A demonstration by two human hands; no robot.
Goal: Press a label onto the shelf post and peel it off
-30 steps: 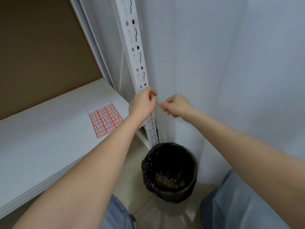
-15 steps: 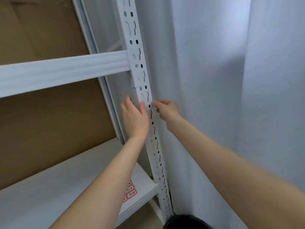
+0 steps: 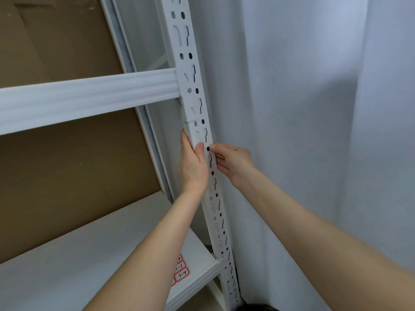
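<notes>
1. Both hands have risen only slightly since half a second ago and sit at nearly the same spot on the post; a second ago they were lower, pinched together above a black bin, and the view has since tilted up, so only a sliver of the bin shows at the bottom edge
2. Left hand (image 3: 193, 166) lies against the left face of the post (image 3: 195, 90) at mid-frame, fingers straight up along its edge, thumb pressed on the front face
3. Right hand (image 3: 233, 162) is just right of the post, thumb tip touching the front beside a dark hole, fingers curled behind the right edge; whether it pinches anything small I cannot tell
4. Post runs slanted from top centre to bottom centre, with a joint just above the left hand
5. Beam (image 3: 89, 97) meets the post from the left, above the hands
6. Lower shelf (image 3: 67, 265) carries red-edged labels (image 3: 180, 271) at lower centre
7. White curtain (image 3: 314, 108) fills the right side
</notes>
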